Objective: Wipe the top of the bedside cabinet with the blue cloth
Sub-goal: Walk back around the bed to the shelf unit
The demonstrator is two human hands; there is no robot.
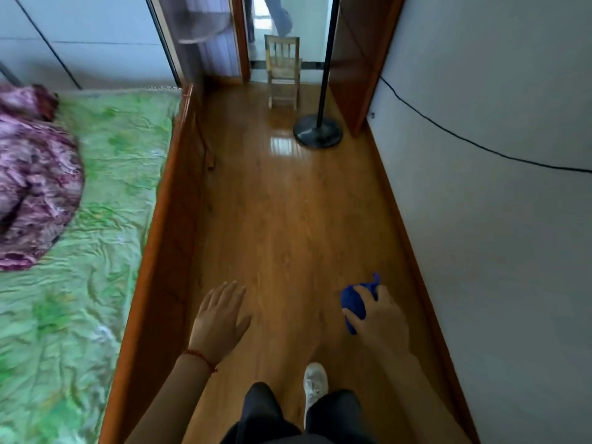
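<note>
My right hand (379,318) is closed around the bunched blue cloth (354,301), held low over the wooden floor near the right wall. My left hand (219,318) hovers flat with its fingers apart and holds nothing; a red string circles its wrist. Both hands are out in front of me above the floor between the bed and the wall. No bedside cabinet is in view.
A bed (96,193) with a green sheet, a purple quilt (35,184) and a wooden side rail (160,219) fills the left. Ahead stand a black pole stand (318,129) and a small wooden chair (283,72) in a doorway. A black cable (464,139) runs along the right wall.
</note>
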